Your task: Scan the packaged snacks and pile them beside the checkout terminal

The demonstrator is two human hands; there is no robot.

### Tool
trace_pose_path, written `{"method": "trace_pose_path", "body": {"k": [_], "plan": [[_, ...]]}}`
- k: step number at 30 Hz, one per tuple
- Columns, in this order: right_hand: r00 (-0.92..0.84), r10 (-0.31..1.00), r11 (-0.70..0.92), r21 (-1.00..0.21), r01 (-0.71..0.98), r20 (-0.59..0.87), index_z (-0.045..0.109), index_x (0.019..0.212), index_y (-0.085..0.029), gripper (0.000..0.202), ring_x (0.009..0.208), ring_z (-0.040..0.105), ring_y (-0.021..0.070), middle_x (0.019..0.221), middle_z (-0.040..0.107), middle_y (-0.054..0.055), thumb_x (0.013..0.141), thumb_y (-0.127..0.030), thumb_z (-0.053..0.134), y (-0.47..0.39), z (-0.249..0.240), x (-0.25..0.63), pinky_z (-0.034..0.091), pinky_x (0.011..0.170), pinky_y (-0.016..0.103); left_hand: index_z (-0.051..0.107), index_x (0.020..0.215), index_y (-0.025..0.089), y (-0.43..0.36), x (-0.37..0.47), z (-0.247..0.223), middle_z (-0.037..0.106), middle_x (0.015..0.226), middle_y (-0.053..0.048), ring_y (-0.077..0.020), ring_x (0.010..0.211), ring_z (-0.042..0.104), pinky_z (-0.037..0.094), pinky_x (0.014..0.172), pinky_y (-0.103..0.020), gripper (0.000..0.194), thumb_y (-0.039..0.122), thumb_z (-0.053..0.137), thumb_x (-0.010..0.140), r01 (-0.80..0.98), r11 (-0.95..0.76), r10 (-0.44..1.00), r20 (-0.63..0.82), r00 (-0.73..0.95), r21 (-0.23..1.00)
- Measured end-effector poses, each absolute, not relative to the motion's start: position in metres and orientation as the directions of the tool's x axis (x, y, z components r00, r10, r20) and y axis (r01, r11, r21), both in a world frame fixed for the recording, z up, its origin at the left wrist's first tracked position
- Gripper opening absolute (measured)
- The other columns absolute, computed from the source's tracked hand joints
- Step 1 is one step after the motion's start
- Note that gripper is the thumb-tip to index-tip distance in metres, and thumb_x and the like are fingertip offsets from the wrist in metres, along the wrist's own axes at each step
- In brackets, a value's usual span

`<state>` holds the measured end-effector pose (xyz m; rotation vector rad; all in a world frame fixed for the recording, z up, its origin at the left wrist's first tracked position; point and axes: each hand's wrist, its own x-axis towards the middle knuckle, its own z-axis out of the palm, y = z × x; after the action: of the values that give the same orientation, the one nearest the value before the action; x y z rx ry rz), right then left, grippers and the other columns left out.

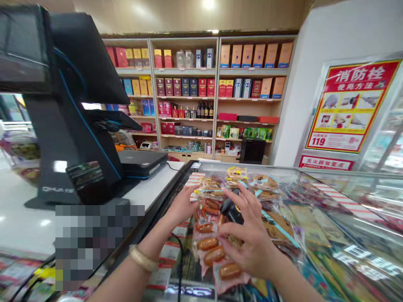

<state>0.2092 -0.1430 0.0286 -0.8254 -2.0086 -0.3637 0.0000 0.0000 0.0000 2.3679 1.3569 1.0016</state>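
Over a glass-topped counter, my left hand reaches forward with its fingers stretched out, near the back row of plastic-wrapped food packs. To its right, my right hand hovers with fingers spread and nothing visible between them. A black object, partly hidden behind my right hand, looks like a handheld scanner. Below and between the hands lie several vacuum-packed sausages in pinkish clear wrappers. Larger clear packs with light-blue strips rest to the right of my right hand. Whether its fingertips touch the packs, I cannot tell.
A black checkout terminal stands on the white counter at left. A black cable runs along the glass case's left edge. Shelves of boxed goods line the back wall. A red-and-yellow poster hangs at right.
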Motion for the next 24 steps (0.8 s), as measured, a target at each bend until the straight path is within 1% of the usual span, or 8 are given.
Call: {"method": "trace_pose_path", "body": {"k": [5, 9, 11, 13, 14, 16, 20, 24], "plan": [[-0.394, 0.427, 0.741, -0.065, 0.668, 0.814, 0.07, 0.082, -0.028, 0.016, 0.144, 0.017, 0.0346, 0.153, 0.032, 0.0, 0.075, -0.014, 0.067, -0.152, 0.029, 0.208, 0.015, 0.112, 0.062, 0.054, 0.135, 0.022, 0.006, 0.013, -0.017, 0.056, 0.132, -0.011, -0.0244, 0.123, 0.054, 0.042, 0.107, -0.041, 0.055, 0.015, 0.055, 0.08, 0.654, -0.616, 0.763, 0.539, 0.357, 0.44], [-0.426, 0.435, 0.744, -0.05, 0.666, 0.793, 0.07, 0.081, -0.028, 0.014, 0.144, 0.019, 0.0358, 0.152, 0.035, 0.002, 0.077, -0.015, 0.064, -0.156, 0.028, 0.207, 0.017, 0.111, 0.062, 0.05, 0.139, 0.024, 0.004, 0.018, -0.027, 0.058, 0.128, -0.01, -0.0213, 0.119, 0.056, 0.044, 0.105, -0.038, 0.053, 0.017, 0.05, 0.086, 0.61, -0.638, 0.754, 0.542, 0.371, 0.47], [-0.432, 0.44, 0.725, -0.028, 0.688, 0.788, 0.069, 0.084, -0.027, 0.015, 0.142, 0.024, 0.0356, 0.148, 0.04, 0.003, 0.077, -0.015, 0.063, -0.154, 0.026, 0.209, 0.021, 0.11, 0.061, 0.05, 0.14, 0.023, 0.003, 0.02, -0.03, 0.06, 0.123, -0.011, -0.0214, 0.115, 0.059, 0.046, 0.102, -0.038, 0.052, 0.017, 0.048, 0.088, 0.603, -0.624, 0.772, 0.512, 0.377, 0.498], [-0.381, 0.463, 0.661, -0.025, 0.75, 0.8, 0.067, 0.092, -0.026, 0.015, 0.134, 0.039, 0.0333, 0.139, 0.048, 0.007, 0.08, -0.019, 0.061, -0.148, 0.022, 0.214, 0.028, 0.108, 0.057, 0.053, 0.137, 0.024, 0.003, 0.021, -0.032, 0.061, 0.12, -0.011, -0.0216, 0.113, 0.06, 0.048, 0.1, -0.038, 0.051, 0.016, 0.05, 0.087, 0.603, -0.618, 0.778, 0.505, 0.374, 0.504], [-0.323, 0.487, 0.607, -0.048, 0.793, 0.811, 0.065, 0.096, -0.026, 0.015, 0.125, 0.047, 0.0309, 0.132, 0.053, 0.009, 0.082, -0.023, 0.06, -0.144, 0.02, 0.217, 0.034, 0.105, 0.053, 0.055, 0.135, 0.024, 0.003, 0.021, -0.032, 0.061, 0.119, -0.01, -0.0212, 0.112, 0.06, 0.048, 0.1, -0.038, 0.05, 0.015, 0.051, 0.086, 0.602, -0.625, 0.77, 0.52, 0.37, 0.497], [-0.195, 0.57, 0.478, -0.129, 0.869, 0.798, 0.062, 0.103, -0.023, 0.02, 0.11, 0.057, 0.0276, 0.118, 0.058, 0.011, 0.085, -0.031, 0.058, -0.136, 0.015, 0.225, 0.044, 0.096, 0.046, 0.059, 0.131, 0.026, 0.003, 0.021, -0.032, 0.061, 0.119, -0.009, -0.0202, 0.111, 0.06, 0.048, 0.099, -0.037, 0.049, 0.012, 0.053, 0.083, 0.597, -0.651, 0.741, 0.563, 0.366, 0.469], [-0.089, 0.711, 0.295, -0.181, 0.938, 0.698, 0.054, 0.121, -0.022, 0.046, 0.099, 0.062, 0.0279, 0.111, 0.061, 0.011, 0.081, -0.044, 0.06, -0.125, 0.003, 0.237, 0.05, 0.087, 0.042, 0.062, 0.124, 0.026, 0.004, 0.02, -0.032, 0.061, 0.123, -0.008, -0.0202, 0.114, 0.059, 0.047, 0.102, -0.037, 0.049, 0.008, 0.058, 0.079, 0.593, -0.684, 0.7, 0.608, 0.373, 0.424], [-0.047, 0.805, 0.196, -0.19, 0.962, 0.591, 0.049, 0.129, -0.02, 0.061, 0.103, 0.065, 0.0305, 0.117, 0.062, 0.013, 0.076, -0.045, 0.064, -0.122, -0.009, 0.241, 0.051, 0.086, 0.042, 0.063, 0.12, 0.024, 0.004, 0.018, -0.031, 0.066, 0.121, -0.007, -0.0203, 0.113, 0.061, 0.048, 0.101, -0.037, 0.046, 0.007, 0.059, 0.078, 0.626, -0.678, 0.702, 0.591, 0.398, 0.385]]}}
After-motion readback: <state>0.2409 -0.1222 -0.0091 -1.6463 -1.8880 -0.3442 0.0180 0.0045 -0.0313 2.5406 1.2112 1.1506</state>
